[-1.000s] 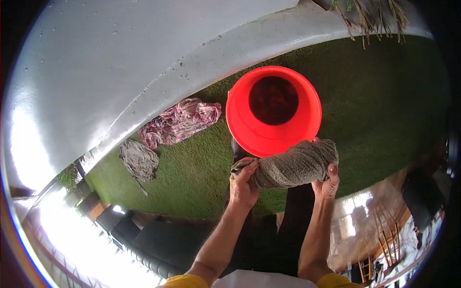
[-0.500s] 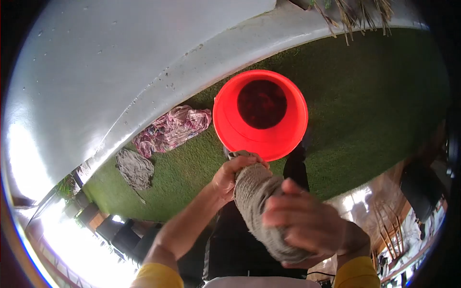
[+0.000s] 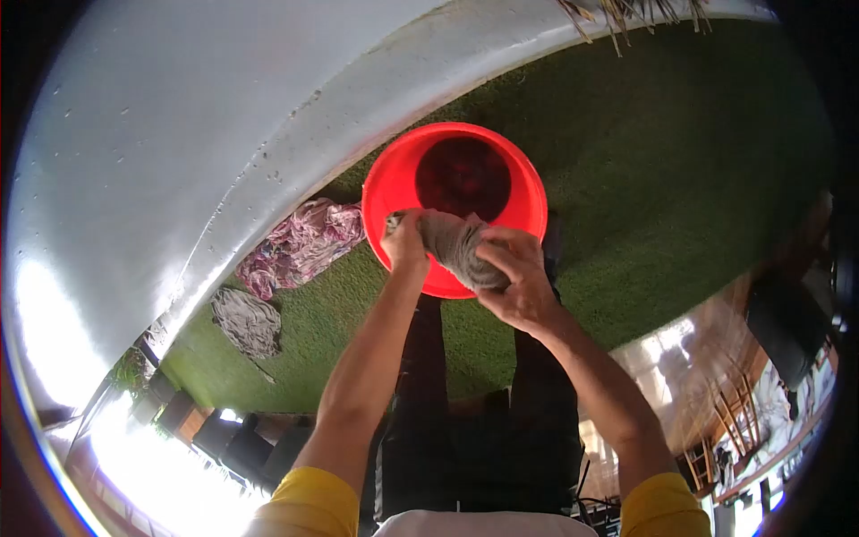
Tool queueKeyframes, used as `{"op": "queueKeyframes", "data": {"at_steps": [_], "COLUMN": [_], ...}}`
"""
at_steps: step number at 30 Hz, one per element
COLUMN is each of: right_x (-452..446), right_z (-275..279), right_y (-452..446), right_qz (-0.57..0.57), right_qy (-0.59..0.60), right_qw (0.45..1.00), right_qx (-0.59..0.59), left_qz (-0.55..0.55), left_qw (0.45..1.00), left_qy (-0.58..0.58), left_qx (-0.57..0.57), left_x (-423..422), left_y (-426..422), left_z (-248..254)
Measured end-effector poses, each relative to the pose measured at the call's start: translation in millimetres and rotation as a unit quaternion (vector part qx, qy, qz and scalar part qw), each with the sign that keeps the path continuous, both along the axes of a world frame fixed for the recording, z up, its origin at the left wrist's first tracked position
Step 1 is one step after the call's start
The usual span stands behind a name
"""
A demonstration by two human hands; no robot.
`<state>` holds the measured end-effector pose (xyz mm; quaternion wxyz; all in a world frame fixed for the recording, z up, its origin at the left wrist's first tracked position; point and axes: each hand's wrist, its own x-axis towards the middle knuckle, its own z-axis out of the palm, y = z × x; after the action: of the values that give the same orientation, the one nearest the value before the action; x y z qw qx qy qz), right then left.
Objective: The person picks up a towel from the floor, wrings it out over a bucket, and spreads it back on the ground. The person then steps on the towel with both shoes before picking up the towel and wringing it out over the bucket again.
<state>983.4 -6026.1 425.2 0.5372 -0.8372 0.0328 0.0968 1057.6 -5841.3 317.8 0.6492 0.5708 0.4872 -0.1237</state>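
Observation:
A twisted grey cloth (image 3: 455, 245) stretches between my two hands, over the near part of a red bucket (image 3: 391, 170). My left hand (image 3: 407, 246) is closed round its left end, and a short tip pokes out past the fist. On the other end, my right hand (image 3: 522, 282) grips the thicker, bunched part with curled fingers. Dark liquid (image 3: 463, 179) lies at the bottom of the bucket. The cloth hides part of the bucket's near inner wall.
On the green turf (image 3: 340, 362), left of the bucket, lie a crumpled pink patterned cloth (image 3: 304, 246) and a smaller grey cloth (image 3: 246, 320). A pale curved wall (image 3: 224, 107) borders the turf. Dry stalks (image 3: 617, 18) hang at the top. Dark chairs (image 3: 237, 443) stand at the lower left.
Both hands have moved forward with the cloth, from in front of my body to over the bucket. My right hand, blurred before, is now clearly closed on the cloth.

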Motion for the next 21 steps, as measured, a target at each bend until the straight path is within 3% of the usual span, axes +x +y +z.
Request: {"op": "queueKeyframes", "data": {"at_steps": [1,2,3,5,6,9,10,12,14,17,18,20,21], "right_x": [-7,-17,-21,-29,-41,-66,-66,-65,-62,-41,-45,-58,-61], "right_z": [-2,-10,-14,-22,-35,-78,-82,-74,-62,-17,-17,-28,-31], "right_y": [-1,-6,-9,-16,-22,10,20,33,49,58,67,75,78], "right_qz": [-0.047,-0.074,-0.16,-0.311,-0.314,-0.434,-0.47,-0.487,-0.502,-0.409,-0.359,-0.388,-0.403], "right_qy": [0.03,0.141,0.237,0.395,0.406,0.37,0.357,0.305,0.252,0.227,0.179,0.173,0.17], "right_qw": [0.998,0.987,0.944,0.76,0.697,0.478,0.429,0.407,0.398,0.365,0.318,0.356,0.372], "right_qx": [-0.025,0.028,0.163,0.411,0.501,0.668,0.684,0.71,0.726,0.805,0.859,0.832,0.819], "left_qz": [0.021,0.023,0.011,-0.015,-0.11,-0.201,-0.274,-0.403,-0.414,-0.437,-0.443,-0.45,-0.432], "left_qw": [0.999,0.997,0.994,0.982,0.967,0.945,0.894,0.746,0.731,0.724,0.719,0.713,0.745], "left_qy": [-0.036,-0.059,-0.095,-0.17,-0.196,-0.227,-0.305,-0.444,-0.473,-0.485,-0.49,-0.499,-0.471], "left_qx": [0.02,0.04,0.055,0.085,0.12,0.123,0.182,0.29,0.265,0.222,0.213,0.199,0.193], "left_x": [1,0,-1,0,-3,-10,-12,-16,-21,-38,-43,-51,-54], "left_y": [-1,4,2,-5,-2,-23,-24,-25,-28,-28,-27,-23,-17], "left_z": [7,10,18,45,55,112,124,143,163,183,186,191,195]}}
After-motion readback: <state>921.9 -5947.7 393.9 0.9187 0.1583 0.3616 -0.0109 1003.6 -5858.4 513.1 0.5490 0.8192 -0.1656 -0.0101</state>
